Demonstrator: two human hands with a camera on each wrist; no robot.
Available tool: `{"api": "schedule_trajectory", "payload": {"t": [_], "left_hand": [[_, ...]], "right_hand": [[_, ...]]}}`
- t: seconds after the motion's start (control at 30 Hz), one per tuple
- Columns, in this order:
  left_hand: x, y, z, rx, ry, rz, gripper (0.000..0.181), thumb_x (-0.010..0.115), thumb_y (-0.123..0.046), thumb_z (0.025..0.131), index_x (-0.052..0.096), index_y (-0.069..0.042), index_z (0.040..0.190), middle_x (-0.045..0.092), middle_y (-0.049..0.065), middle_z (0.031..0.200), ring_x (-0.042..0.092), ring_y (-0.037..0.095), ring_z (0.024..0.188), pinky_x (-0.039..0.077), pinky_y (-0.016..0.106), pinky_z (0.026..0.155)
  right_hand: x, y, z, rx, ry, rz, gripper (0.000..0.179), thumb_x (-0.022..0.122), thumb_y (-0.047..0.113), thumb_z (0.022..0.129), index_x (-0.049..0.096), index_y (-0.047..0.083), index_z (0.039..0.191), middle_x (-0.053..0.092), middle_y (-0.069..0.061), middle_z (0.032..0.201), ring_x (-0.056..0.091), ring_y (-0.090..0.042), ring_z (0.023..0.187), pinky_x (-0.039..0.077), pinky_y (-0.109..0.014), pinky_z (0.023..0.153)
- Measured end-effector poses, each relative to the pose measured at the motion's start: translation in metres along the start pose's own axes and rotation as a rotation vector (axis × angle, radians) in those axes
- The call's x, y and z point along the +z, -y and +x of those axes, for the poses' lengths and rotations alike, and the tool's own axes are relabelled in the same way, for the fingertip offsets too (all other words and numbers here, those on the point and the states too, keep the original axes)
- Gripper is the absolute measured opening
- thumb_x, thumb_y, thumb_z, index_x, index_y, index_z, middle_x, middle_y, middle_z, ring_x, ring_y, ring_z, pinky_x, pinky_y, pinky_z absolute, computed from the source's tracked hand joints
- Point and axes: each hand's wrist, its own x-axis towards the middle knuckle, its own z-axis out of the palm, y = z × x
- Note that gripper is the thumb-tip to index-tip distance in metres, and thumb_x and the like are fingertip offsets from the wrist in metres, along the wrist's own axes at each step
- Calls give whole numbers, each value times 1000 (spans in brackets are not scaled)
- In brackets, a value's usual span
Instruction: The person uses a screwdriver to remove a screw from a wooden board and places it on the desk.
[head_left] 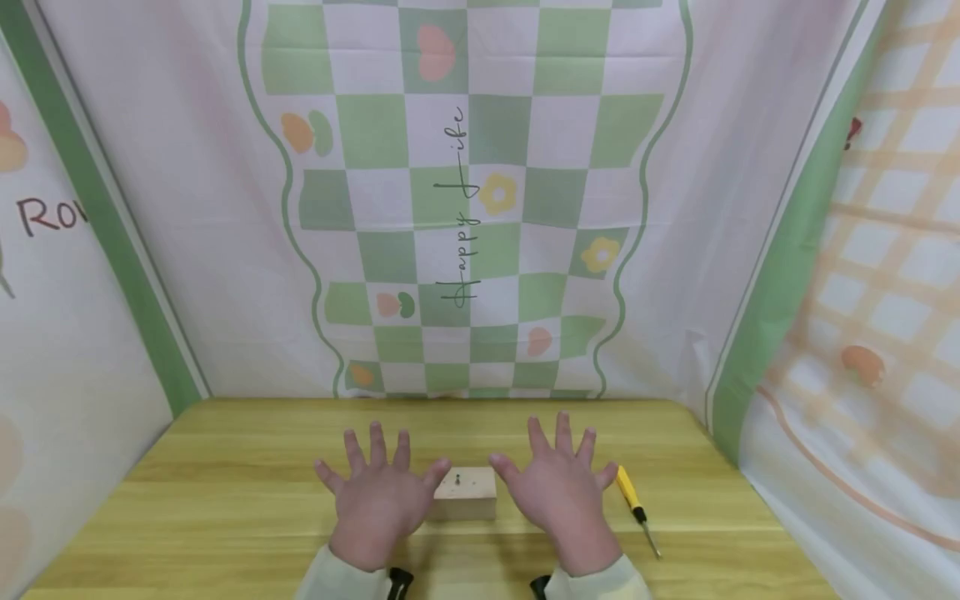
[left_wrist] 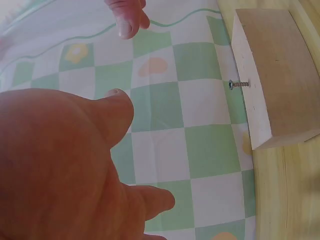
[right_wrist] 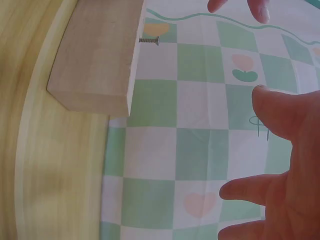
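Note:
A pale wooden block (head_left: 467, 507) lies on the table between my two hands, with a screw (left_wrist: 239, 84) standing partway out of its top face. Small holes dot that face around the screw. My left hand (head_left: 381, 504) is raised with fingers spread, its thumb overlapping the block's left end in the head view. On the other side my right hand (head_left: 562, 492) is held up the same way, holding nothing. Just right of it lies a screwdriver (head_left: 628, 492) with a yellow and black handle, its metal shaft pointing toward the table's near side.
The wood-grain table (head_left: 247, 467) stretches to a hanging cloth (head_left: 495, 250) printed with green checks at the back. More printed curtains, one of them the orange-checked cloth (head_left: 885, 275), hang along both sides.

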Motion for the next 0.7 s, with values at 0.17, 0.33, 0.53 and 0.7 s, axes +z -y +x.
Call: {"api": "schedule_trajectory", "payload": {"t": [0.17, 0.33, 0.53, 0.7], "left_hand": [[-1, 8, 7, 33, 9, -119, 100, 9, -83, 76, 28, -16, 148, 6, 22, 151, -5, 52, 131, -4, 79, 86], [-7, 28, 20, 182, -4, -395, 93, 30, -77, 82, 25, -13, 149, 13, 27, 149, 14, 52, 130, 22, 73, 91], [-11, 55, 33, 319, 76, -768, 80, 59, -60, 81, 29, -27, 147, 23, 9, 150, 23, 37, 133, 29, 61, 98], [-2, 71, 39, 388, 220, -1030, 72, 67, -41, 85, 29, -34, 146, 20, 5, 151, 25, 35, 133, 38, 53, 96]], "right_hand": [[-8, -9, 4, -17, 33, 34, 103, 20, 87, 71, 29, 19, 148, 4, -20, 152, -5, -54, 130, -7, -80, 83], [-31, -37, 16, -107, 132, 305, 93, 30, 79, 81, 28, 15, 148, 16, -20, 151, 14, -48, 132, 13, -71, 96], [-67, -87, 32, -40, 283, 805, 83, 50, 65, 84, 29, 15, 147, 28, -20, 147, 31, -45, 126, 42, -55, 90], [-84, -126, 41, 31, 368, 1053, 75, 56, 49, 90, 25, 12, 147, 21, -21, 148, 34, -46, 124, 48, -47, 85]]}}
